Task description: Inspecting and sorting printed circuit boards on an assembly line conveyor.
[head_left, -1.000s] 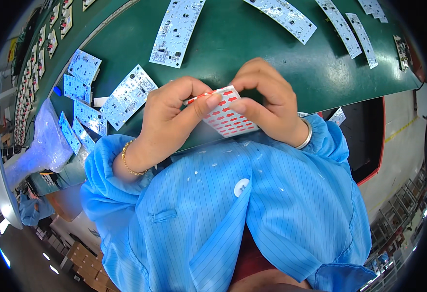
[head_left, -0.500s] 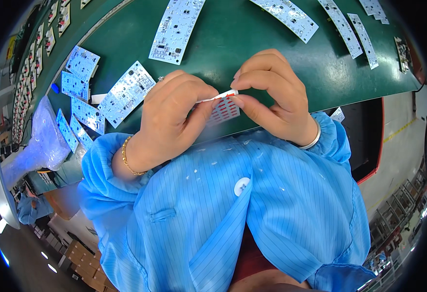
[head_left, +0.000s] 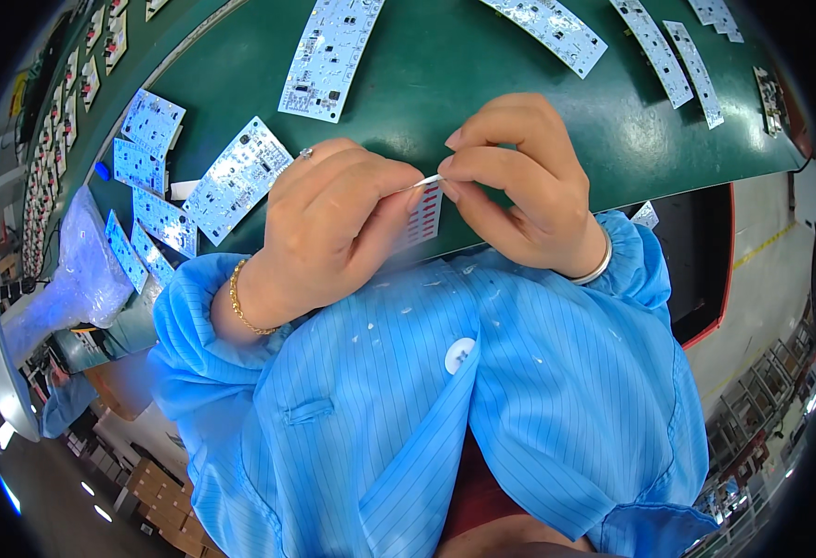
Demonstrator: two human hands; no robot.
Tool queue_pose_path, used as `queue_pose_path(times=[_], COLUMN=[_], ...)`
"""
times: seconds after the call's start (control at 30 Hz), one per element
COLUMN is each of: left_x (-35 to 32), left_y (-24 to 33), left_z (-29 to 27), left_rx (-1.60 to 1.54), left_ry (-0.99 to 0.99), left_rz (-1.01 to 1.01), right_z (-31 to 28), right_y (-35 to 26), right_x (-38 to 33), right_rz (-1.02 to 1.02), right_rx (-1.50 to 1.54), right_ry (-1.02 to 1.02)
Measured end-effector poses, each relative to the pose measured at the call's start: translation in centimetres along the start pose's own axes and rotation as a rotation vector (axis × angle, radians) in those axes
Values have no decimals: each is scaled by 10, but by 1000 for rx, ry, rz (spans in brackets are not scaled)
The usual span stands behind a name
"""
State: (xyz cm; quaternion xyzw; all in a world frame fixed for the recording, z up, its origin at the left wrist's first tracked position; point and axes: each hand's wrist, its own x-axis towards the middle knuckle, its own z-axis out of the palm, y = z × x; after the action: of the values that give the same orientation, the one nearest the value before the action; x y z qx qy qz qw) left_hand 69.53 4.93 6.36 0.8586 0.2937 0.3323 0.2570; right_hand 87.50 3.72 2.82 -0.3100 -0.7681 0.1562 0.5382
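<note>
A small white sheet of stickers with rows of red marks hangs between my hands, over the table's near edge. My left hand pinches its upper edge between thumb and forefinger, hiding the left part of the sheet. On the right, the thumb and forefinger of my right hand are closed on the sheet's upper right corner. The top edge, seen nearly end-on, looks bent. Left of my left hand lies a white circuit board, flat on the table.
The green table carries several more boards: a long board ahead, a curved board further right, and a group of smaller boards at the left. Beside these lies clear plastic wrap. Rows of small parts stand at the far left.
My right fingers have shifted slightly left, closer to my left fingertips. The sheet has turned, so less of its red-marked face shows. My hands still pinch it.
</note>
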Motion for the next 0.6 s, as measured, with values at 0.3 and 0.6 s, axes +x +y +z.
queue_pose_path(times=[0.3,0.6], left_x=[1,1], left_y=[3,3], left_z=[2,5], left_rx=[-21,29], left_ry=[-23,-25], left_rz=[-99,-89], right_z=[1,0], right_y=[1,3], right_x=[-2,-4], right_rz=[0,45], right_rx=[-49,8], right_ry=[33,7])
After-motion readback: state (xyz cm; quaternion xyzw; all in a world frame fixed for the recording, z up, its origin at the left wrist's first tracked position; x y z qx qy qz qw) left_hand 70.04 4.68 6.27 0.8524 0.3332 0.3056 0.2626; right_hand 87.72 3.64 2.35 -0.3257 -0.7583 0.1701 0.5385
